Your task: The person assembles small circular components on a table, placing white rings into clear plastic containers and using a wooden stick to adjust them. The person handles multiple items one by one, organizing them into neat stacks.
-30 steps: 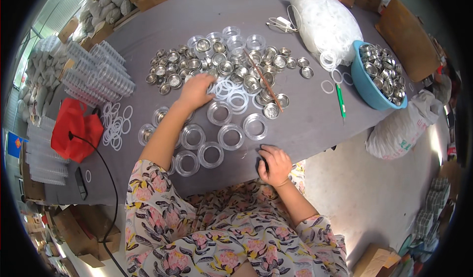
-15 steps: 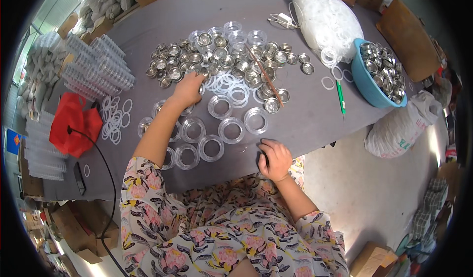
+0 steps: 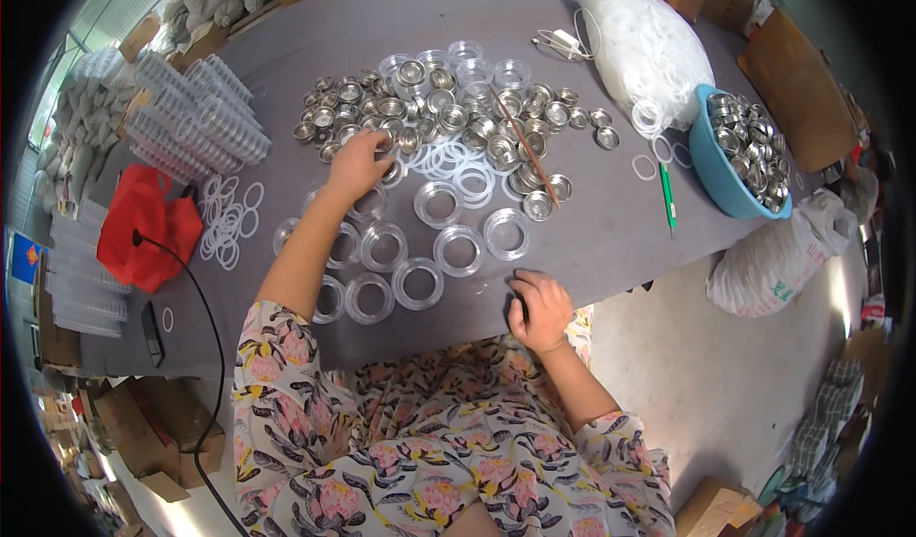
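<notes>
My left hand (image 3: 359,167) reaches into the near left side of a heap of small round metal cups (image 3: 453,117). Its fingers bend down onto the cups; whatever is between the fingertips is hidden. By the table's front edge rests my right hand (image 3: 542,310), loosely curled, thumb apart from the fingers, with nothing visible in it. Between the hands lie several clear plastic rings with wide rims (image 3: 458,251), some partly behind my left forearm. Thin white rings (image 3: 469,183) lie against the heap's near side. A thin brown stick (image 3: 528,150) slants across the cups.
Stacked clear plastic parts (image 3: 196,112) and a red cloth bag (image 3: 143,227) stand at left, near loose white rings (image 3: 227,222). On the right are a blue basin (image 3: 711,160) of metal cups, a plastic sack of white rings (image 3: 649,41) and a green pen (image 3: 667,193).
The whole view has shifted slightly, moving the table things a little to the right. My left hand has drawn slightly left among the metal cups; my right hand stays resting in place.
</notes>
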Motion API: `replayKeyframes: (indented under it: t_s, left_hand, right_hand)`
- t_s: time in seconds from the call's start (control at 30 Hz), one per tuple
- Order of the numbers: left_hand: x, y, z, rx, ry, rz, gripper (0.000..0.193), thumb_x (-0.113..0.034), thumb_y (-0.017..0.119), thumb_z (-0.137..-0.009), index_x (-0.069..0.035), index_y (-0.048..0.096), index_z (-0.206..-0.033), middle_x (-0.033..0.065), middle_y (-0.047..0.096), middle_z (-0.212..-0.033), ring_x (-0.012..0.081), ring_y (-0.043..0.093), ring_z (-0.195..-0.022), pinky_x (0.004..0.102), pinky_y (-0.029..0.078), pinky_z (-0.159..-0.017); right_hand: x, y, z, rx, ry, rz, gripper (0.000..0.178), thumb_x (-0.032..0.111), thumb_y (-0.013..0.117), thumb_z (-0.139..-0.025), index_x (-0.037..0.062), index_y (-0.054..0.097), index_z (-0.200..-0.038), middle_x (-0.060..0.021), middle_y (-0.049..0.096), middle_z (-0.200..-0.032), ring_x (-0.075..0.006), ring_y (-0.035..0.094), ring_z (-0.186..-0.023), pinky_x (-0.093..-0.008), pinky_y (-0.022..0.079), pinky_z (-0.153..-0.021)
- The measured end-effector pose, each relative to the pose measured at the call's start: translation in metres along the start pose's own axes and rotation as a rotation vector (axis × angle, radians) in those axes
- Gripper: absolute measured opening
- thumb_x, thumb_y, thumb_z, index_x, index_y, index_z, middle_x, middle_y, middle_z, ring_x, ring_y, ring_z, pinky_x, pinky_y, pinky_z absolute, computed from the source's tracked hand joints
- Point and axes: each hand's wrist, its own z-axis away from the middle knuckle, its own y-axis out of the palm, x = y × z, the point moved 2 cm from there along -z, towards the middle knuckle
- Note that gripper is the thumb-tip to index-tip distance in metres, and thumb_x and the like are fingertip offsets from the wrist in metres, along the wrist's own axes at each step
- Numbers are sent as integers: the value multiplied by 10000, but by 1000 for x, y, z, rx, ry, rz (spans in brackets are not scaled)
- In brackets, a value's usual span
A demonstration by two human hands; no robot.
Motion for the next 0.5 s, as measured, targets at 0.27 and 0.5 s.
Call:
replayKeyframes:
  t_s: [0.27,0.5]
  left_hand:
    - [-25,29,-8,61,247,-298,241,-203,702,-659,-81,631,-854,86,581,-860,278,554,-876,383,452,-762]
    - [-30,34,3,-242,280,-216,113,-150,645,-691,-79,621,-775,60,577,-812,250,541,-853,384,425,-747]
  right_hand:
    - [1,0,-1,43,4,17,187,130,567,-693,79,605,-869,-71,604,-927,-249,589,-833,-336,464,-700]
    - [1,2,4,81,-3,-1,185,128,535,-717,57,588,-880,-101,616,-966,-288,581,-859,-377,450,-737]
